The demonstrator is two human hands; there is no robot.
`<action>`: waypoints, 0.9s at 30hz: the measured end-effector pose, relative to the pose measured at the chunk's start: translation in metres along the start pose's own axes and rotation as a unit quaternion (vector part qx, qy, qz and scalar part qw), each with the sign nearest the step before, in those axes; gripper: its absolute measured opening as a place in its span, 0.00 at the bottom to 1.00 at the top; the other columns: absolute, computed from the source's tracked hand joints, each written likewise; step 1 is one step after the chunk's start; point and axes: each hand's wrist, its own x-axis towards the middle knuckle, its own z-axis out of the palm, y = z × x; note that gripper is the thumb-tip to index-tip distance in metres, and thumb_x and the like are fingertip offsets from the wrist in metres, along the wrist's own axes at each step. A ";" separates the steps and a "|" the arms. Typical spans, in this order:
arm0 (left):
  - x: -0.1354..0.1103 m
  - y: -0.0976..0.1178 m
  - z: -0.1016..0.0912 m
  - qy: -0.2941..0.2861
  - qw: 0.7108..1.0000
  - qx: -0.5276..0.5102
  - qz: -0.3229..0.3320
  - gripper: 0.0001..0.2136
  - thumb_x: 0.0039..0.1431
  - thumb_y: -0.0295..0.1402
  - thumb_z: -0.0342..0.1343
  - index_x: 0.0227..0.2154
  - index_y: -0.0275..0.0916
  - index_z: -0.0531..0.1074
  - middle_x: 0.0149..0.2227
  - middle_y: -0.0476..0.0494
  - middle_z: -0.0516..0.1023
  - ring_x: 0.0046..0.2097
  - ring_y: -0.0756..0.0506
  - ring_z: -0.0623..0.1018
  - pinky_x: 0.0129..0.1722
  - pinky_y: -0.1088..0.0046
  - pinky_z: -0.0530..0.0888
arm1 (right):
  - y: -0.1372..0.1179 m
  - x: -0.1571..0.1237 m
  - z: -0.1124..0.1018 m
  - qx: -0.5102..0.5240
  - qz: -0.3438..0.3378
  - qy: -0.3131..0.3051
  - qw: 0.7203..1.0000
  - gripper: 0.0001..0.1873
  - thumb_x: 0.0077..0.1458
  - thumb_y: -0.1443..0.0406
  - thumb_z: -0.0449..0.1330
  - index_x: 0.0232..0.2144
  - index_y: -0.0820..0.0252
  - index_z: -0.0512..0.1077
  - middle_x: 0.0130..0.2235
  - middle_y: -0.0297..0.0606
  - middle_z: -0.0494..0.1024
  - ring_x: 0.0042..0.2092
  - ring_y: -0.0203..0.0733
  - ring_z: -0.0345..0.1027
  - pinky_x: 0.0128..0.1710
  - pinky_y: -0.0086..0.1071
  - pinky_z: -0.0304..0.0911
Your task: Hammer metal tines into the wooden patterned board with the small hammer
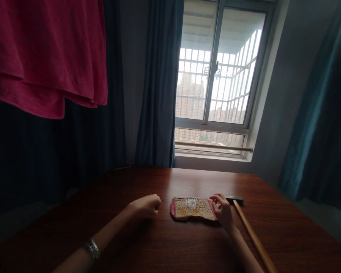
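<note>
A small patterned cloth (191,209) with a pink edge lies flat on the dark wooden table (147,242). A small clear glass object (192,202) sits on its far half. My right hand (223,210) rests on the cloth's right end, fingers curled and pinching that edge. My left hand (147,206) lies on the table a little left of the cloth, closed in a loose fist and not touching it. A bracelet (92,248) circles my left wrist.
A long wooden stick (254,239) with a dark head (235,199) lies diagonally along my right forearm. Behind the table are a barred window (216,79), blue curtains (158,87) and, upper left, hanging red fabric (45,53).
</note>
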 end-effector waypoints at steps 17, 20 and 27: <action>0.031 0.128 0.036 0.254 0.844 0.261 0.394 0.11 0.62 0.30 0.40 0.33 0.38 0.68 0.34 0.41 0.70 0.37 0.45 0.69 0.37 0.68 0.71 | -0.038 -0.022 0.060 0.518 0.333 -0.140 0.775 0.14 0.44 0.55 0.61 0.23 0.60 0.68 0.17 0.26 0.63 0.17 0.27 0.54 0.14 0.20 0.48; 0.034 0.128 0.040 0.251 0.847 0.241 0.401 0.12 0.62 0.31 0.39 0.34 0.39 0.69 0.34 0.42 0.70 0.37 0.45 0.70 0.38 0.67 0.71 | -0.035 -0.020 0.057 0.539 0.357 -0.147 0.749 0.13 0.43 0.56 0.62 0.25 0.60 0.69 0.18 0.27 0.66 0.19 0.28 0.58 0.16 0.22 0.53; 0.041 0.122 0.048 0.234 0.863 0.195 0.403 0.14 0.62 0.30 0.37 0.35 0.41 0.69 0.36 0.41 0.72 0.39 0.44 0.71 0.40 0.66 0.71 | -0.035 -0.020 0.054 0.535 0.336 -0.163 0.758 0.10 0.44 0.59 0.63 0.29 0.59 0.73 0.22 0.32 0.72 0.23 0.33 0.64 0.20 0.25 0.57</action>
